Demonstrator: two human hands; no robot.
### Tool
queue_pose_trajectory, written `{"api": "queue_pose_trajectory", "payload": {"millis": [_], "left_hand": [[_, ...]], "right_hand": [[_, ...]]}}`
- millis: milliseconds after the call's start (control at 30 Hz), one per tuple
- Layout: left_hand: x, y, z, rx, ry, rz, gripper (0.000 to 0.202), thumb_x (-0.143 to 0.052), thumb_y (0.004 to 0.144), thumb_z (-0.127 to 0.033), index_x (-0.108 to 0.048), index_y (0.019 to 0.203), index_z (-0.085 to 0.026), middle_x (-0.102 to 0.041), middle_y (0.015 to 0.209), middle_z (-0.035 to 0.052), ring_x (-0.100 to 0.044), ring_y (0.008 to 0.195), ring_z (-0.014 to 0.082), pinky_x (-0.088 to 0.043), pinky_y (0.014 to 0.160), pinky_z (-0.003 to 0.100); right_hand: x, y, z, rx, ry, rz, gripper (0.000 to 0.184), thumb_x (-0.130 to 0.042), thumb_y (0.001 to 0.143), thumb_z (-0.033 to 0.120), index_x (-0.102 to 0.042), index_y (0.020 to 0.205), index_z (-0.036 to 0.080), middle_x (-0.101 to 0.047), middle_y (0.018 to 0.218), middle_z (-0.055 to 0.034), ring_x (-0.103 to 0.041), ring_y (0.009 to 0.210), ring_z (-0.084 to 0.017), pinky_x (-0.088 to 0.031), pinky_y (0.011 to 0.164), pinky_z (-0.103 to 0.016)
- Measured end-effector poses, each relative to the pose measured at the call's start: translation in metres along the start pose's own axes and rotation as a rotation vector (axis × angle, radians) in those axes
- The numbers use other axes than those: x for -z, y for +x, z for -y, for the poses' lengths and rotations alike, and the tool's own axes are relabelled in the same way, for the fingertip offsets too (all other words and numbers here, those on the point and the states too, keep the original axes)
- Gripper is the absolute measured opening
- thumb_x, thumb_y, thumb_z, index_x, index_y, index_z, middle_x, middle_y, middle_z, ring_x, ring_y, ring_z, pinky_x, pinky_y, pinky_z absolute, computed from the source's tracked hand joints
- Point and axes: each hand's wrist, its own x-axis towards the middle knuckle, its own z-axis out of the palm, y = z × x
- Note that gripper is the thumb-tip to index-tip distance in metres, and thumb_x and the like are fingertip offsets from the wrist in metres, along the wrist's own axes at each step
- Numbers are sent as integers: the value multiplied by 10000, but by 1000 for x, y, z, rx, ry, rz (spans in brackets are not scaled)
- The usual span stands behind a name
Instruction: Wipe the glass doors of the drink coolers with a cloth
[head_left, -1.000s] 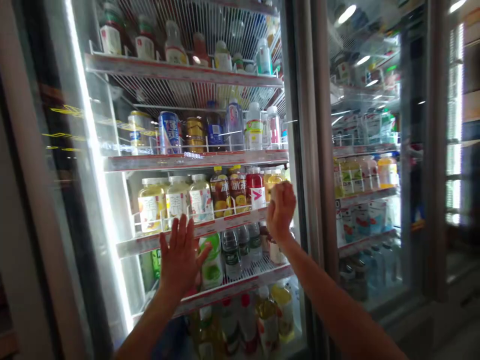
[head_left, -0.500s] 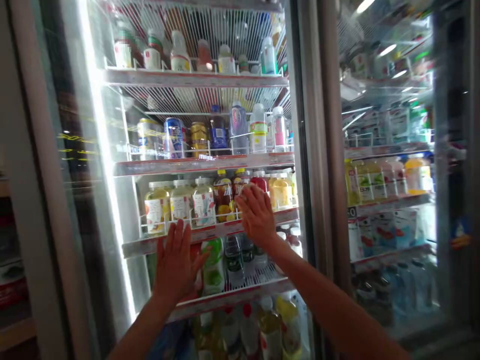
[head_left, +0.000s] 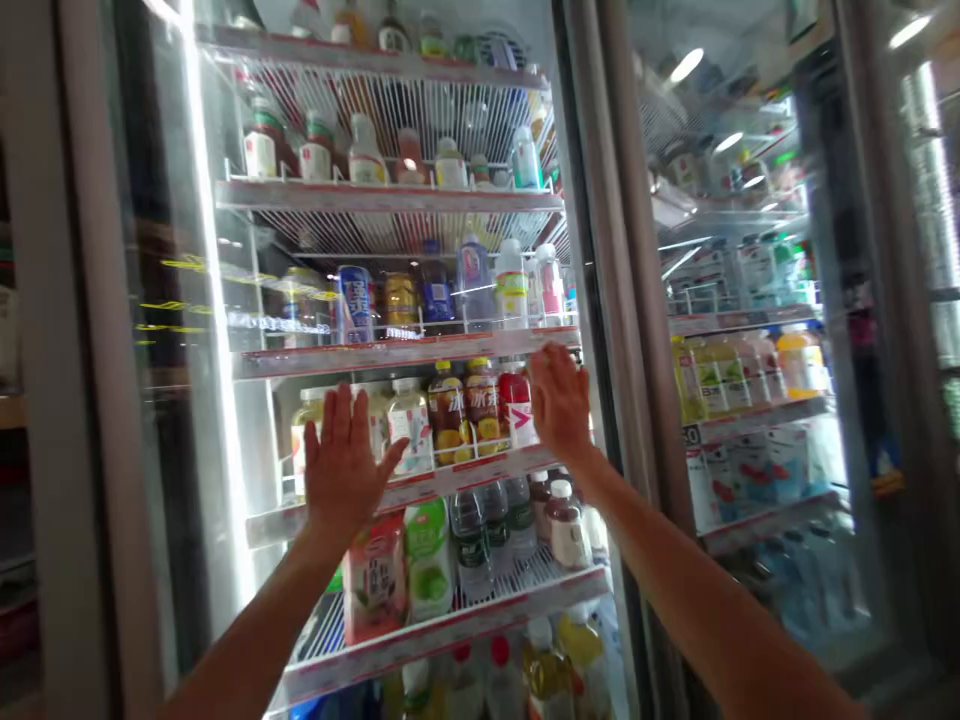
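Observation:
My left hand [head_left: 345, 465] is held up flat with the thumb spread, before the left bottles of the middle shelf. It partly hides the pale drink bottles [head_left: 410, 425] there. My right hand [head_left: 559, 405] is raised to the right, fingers stretched upward and slightly bent, beside a red drink bottle [head_left: 517, 405]. Both hands are empty. Between them stand two dark tea bottles with yellow caps [head_left: 448, 410]. Whether either palm touches the glass is unclear.
A lit drinks fridge holds several shelves of bottles and cans, such as a blue can [head_left: 354, 305]. Below stand a red carton [head_left: 375, 580] and a green carton [head_left: 427, 560]. A metal door frame [head_left: 626, 300] runs down the right, with another stocked fridge beyond.
My right hand has moved right and slightly up, uncovering the tea bottles and the red bottle. My left hand has risen a little, uncovering the red carton. The camera view has shifted.

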Motion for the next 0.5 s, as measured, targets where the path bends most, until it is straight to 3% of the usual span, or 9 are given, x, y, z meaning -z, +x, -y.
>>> {"api": "queue_pose_trajectory", "payload": {"millis": [67,100,167,233,300,333,433,500], "left_hand": [[-1,-1,3,-19,1,-18,737,-293,886,-568,-120,1452,-130,-210,1502,174,-141,1402,288,-122,1120,513],[-2,-2,4,-23,3,-29,736,-292,887,-566,-111,1453,-131,-216,1501,172,-139,1403,283,-123,1120,510],[-1,-5,6,-30,3,-38,735,-296,888,-563,-100,1454,-138,-223,1500,165,-138,1404,275,-127,1122,502],[1,-6,7,-47,-1,-34,733,-305,888,-559,-104,1454,-139,-227,1500,159,-140,1404,268,-131,1124,491],[1,-6,9,-61,0,-22,731,-306,887,-558,-119,1452,-133,-239,1496,160,-141,1404,265,-138,1123,485],[1,-5,9,-61,4,-17,729,-300,888,-558,-126,1451,-130,-245,1493,160,-143,1404,264,-142,1122,484],[-1,-6,9,-43,20,10,723,-284,890,-557,-142,1447,-118,-245,1492,166,-145,1403,267,-152,1117,489],[-2,-6,7,-30,29,23,716,-287,892,-546,-150,1445,-113,-238,1493,166,-139,1404,271,-152,1114,496]], "right_hand": [[-3,10,-3,-232,-43,-114,497,-344,893,195,-351,1390,193,-381,1429,-120,-262,1365,-266,-287,1055,-510],[-6,15,2,-267,-45,-132,503,-338,891,195,-344,1394,184,-374,1433,-124,-253,1369,-270,-288,1055,-513],[-9,20,20,-150,-21,-92,502,-347,884,195,-362,1386,189,-365,1442,-105,-227,1381,-257,-275,1079,-490],[-9,21,36,108,15,20,495,-383,873,200,-392,1368,211,-356,1454,-70,-214,1388,-232,-259,1105,-447],[-7,23,34,234,27,79,490,-395,867,198,-405,1356,224,-365,1453,-57,-237,1380,-224,-251,1109,-444],[-6,27,27,188,18,56,490,-385,868,193,-402,1357,221,-376,1445,-66,-258,1371,-230,-256,1101,-464],[-9,43,6,-214,-14,-142,502,-343,866,176,-380,1367,178,-395,1419,-124,-294,1348,-276,-289,1049,-541],[-15,52,15,-323,10,-203,518,-334,863,169,-360,1380,166,-380,1424,-139,-273,1356,-289,-285,1044,-556]]}}
